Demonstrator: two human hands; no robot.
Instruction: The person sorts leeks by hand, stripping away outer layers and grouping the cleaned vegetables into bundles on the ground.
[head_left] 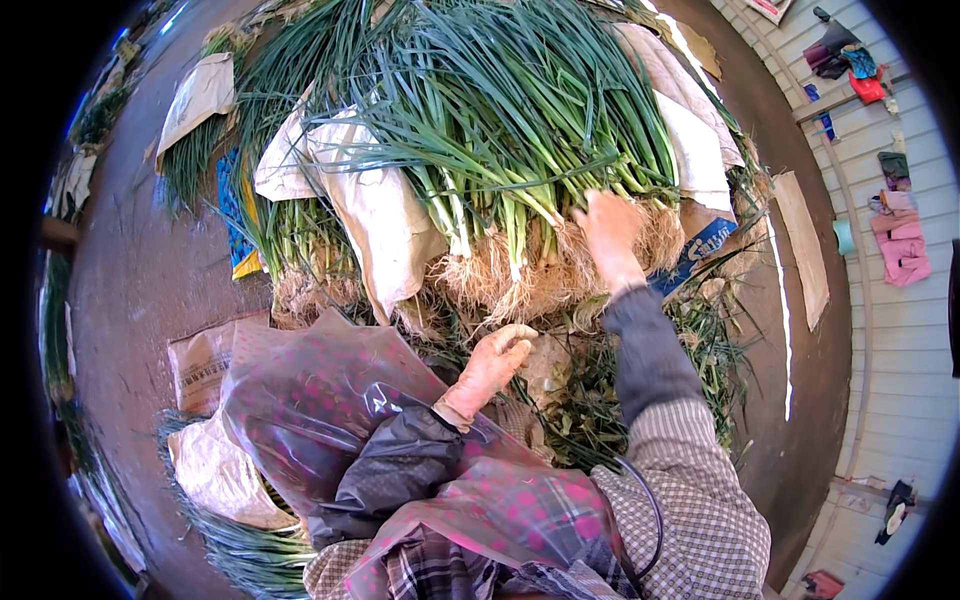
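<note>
A big heap of green onions lies in front of me, with dark green leaves pointing away and pale stringy roots toward me. My right hand reaches over the roots at the right of the heap, its fingers curled on the white lower stalks. Its fingertips are partly hidden among them. Closer to my body, my left hand hovers just below the roots. Its fingers are loosely bent, the thumb a little apart, and nothing shows between them. A clear plastic apron with pink spots covers my lap and lies under my left forearm.
Pale sacks wrap the heap's sides. Loose leaf scraps litter the ground before me. Another wrapped bundle lies at lower left, and one more at far left. A cardboard piece rests at right beside a pale panelled wall.
</note>
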